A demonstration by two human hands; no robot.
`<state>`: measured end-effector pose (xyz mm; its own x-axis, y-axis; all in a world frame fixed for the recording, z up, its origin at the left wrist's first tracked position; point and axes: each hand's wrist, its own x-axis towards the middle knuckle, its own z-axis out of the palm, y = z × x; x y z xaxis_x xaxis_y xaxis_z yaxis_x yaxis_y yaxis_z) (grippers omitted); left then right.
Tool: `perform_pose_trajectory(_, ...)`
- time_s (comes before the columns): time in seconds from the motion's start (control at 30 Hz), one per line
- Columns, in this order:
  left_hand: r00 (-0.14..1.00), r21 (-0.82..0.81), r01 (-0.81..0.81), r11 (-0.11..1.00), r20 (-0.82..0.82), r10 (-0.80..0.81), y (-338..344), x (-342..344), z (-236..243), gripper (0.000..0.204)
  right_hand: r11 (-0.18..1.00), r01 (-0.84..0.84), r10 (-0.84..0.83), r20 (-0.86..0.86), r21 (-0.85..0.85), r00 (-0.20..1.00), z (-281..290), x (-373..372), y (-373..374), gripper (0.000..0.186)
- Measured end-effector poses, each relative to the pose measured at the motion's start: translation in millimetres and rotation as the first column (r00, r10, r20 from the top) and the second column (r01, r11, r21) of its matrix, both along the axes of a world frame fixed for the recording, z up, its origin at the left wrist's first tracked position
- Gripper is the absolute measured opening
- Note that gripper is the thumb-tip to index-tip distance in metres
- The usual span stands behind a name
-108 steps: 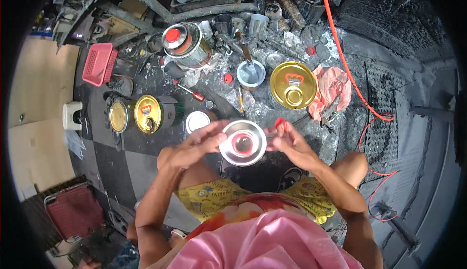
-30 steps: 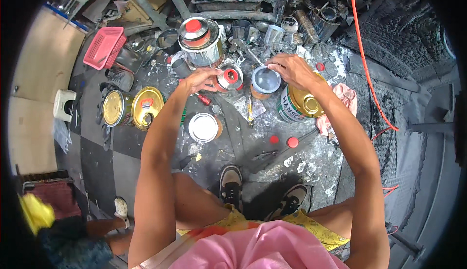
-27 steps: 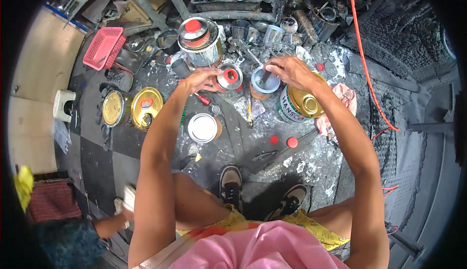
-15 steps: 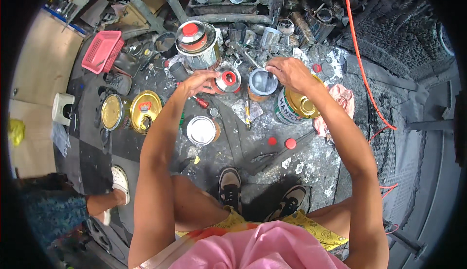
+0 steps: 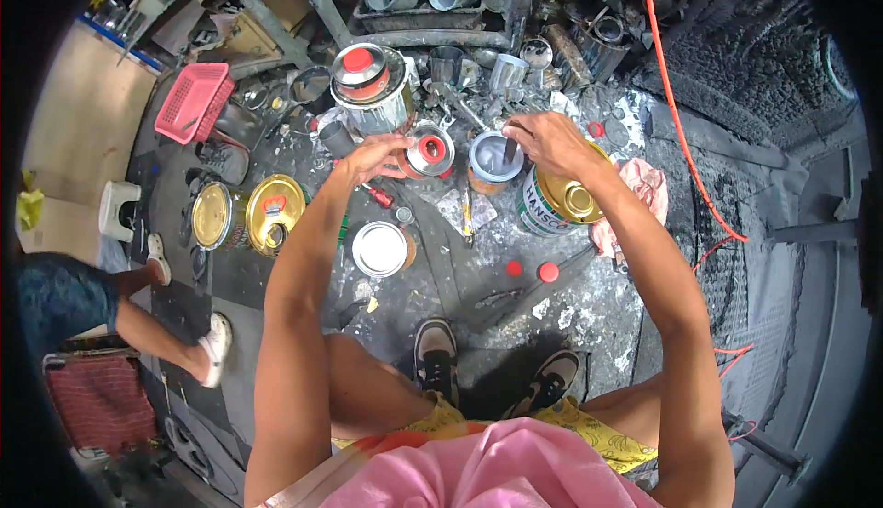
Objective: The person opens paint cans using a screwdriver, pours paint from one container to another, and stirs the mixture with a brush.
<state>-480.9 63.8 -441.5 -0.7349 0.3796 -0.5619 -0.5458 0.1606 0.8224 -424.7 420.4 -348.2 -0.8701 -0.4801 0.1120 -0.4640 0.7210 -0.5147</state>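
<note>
My left hand (image 5: 379,158) is closed around the side of a small metal can (image 5: 430,152) with a red ring about its spout. Right beside that can stands a plastic cup (image 5: 492,160) with grey liquid inside. My right hand (image 5: 550,142) pinches a dark flat stick (image 5: 510,150) that dips into the cup at its right side. Below my right wrist is a large white-and-green can (image 5: 546,209) with a gold top. A bigger paint-streaked can (image 5: 375,111), with a red-capped can (image 5: 360,71) on top, stands beyond my left hand.
Two gold-lidded cans (image 5: 275,214) stand at left, near a white-lidded can (image 5: 380,249). Red caps (image 5: 548,273) and a red-handled screwdriver (image 5: 378,196) lie on the floor. A pink basket (image 5: 194,102) sits far left; an orange hose (image 5: 678,108) hangs right. Another person's legs (image 5: 161,338) show at left.
The dark stick in my right hand now shows inside the cup. My left hand and its can have hardly moved. At left, the other person has stepped forward, with both feet now in view.
</note>
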Motion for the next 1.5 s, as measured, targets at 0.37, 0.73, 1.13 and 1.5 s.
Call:
perform_pose_trajectory(0.37,1.0,-0.007,0.013,1.0,-0.01,-0.013,7,1,6,0.051,0.998,0.019,-0.005,-0.203,0.066,0.979,-7,3,3,0.028)
perform_pose_trajectory(0.73,0.998,-0.003,0.001,1.0,-0.056,-0.001,15,5,14,0.053,0.977,-0.082,0.04,-0.209,-0.198,0.977,-17,12,6,0.029)
perform_pose_trajectory(1.13,0.991,-0.001,-0.065,0.998,-0.116,0.065,17,2,15,0.048,0.927,0.261,-0.263,0.029,-0.27,0.964,94,54,49,0.031)
perform_pose_trajectory(1.5,0.974,0.035,-0.06,0.998,-0.214,0.066,48,-1,24,0.051,0.854,0.284,-0.335,-0.042,-0.437,0.941,107,73,71,0.03)
